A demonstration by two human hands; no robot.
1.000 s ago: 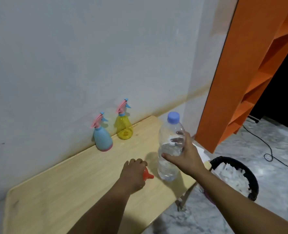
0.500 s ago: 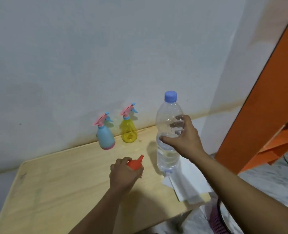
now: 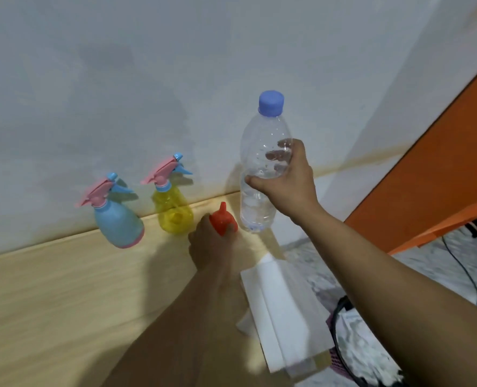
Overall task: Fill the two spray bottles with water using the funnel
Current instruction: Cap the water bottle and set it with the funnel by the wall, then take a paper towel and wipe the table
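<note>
Right hand (image 3: pixel 285 182) wraps the capped water bottle (image 3: pixel 262 169), lifted upright, likely ready for pouring. Left hand (image 3: pixel 209 244) grips the orange funnel (image 3: pixel 222 218), spout up. Just beyond it stand the yellow spray bottle (image 3: pixel 174 213) and blue spray bottle (image 3: pixel 118 222), tops on.

Your right hand (image 3: pixel 283 185) has raised water bottle (image 3: pixel 262 169) off table (image 3: pixel 50 297) — left hand (image 3: pixel 209 244) carried funnel (image 3: pixel 222 219) toward yellow sprayer (image 3: pixel 174 210).

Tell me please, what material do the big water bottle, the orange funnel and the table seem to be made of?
Water bottle: clear thin plastic; fingers show through it.
Funnel: opaque orange plastic, smooth, probably rigid.
Table: pale wood or wood-look laminate, with faint grain; which one is unclear.
</note>
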